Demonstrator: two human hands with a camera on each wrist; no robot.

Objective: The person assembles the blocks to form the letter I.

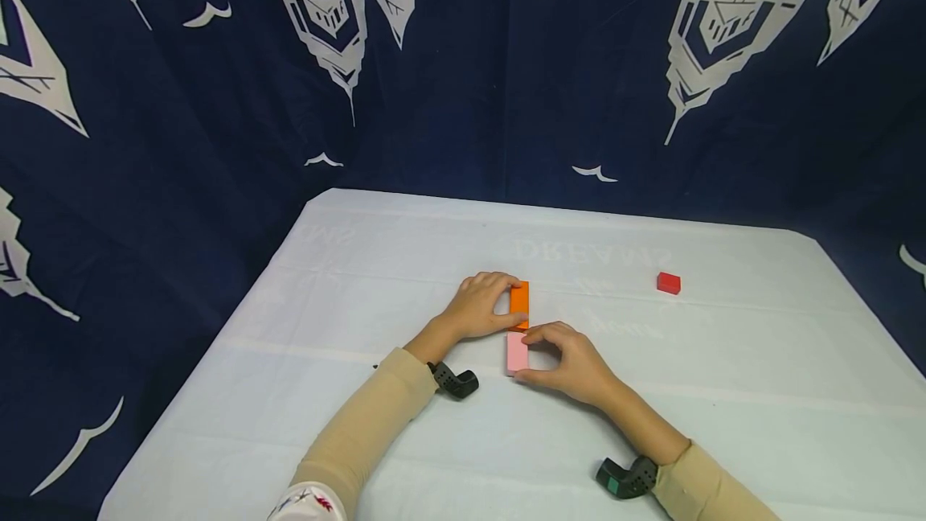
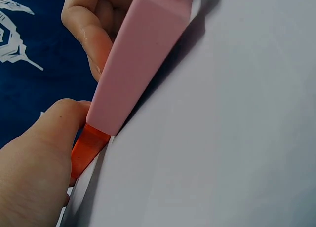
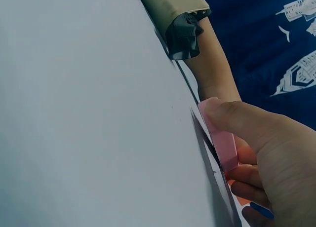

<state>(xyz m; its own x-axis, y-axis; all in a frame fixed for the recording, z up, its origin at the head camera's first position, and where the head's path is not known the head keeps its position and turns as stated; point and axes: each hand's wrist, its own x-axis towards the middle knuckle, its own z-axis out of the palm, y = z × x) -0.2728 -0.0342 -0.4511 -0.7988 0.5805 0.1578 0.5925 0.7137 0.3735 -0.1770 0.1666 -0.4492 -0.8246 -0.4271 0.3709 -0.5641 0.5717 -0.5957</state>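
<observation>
An orange block [image 1: 519, 302] lies lengthwise on the white tabletop, and my left hand [image 1: 473, 308] grips it from the left by its far and near ends. Just nearer is a pink block [image 1: 517, 354], pinched end to end by my right hand [image 1: 576, 364] from the right. The two blocks stand in line, with their ends touching or almost so. In the left wrist view the pink block [image 2: 136, 59] partly hides the orange block [image 2: 90, 148]. Seen from the right wrist, my thumb presses one end of the pink block [image 3: 225, 147].
A small red block [image 1: 669, 284] sits farther back on the right of the white-covered table [image 1: 723, 408]. Behind and to the left hangs a dark blue cloth [image 1: 463, 103] with white prints. Black devices [image 1: 456, 382] are strapped to both wrists.
</observation>
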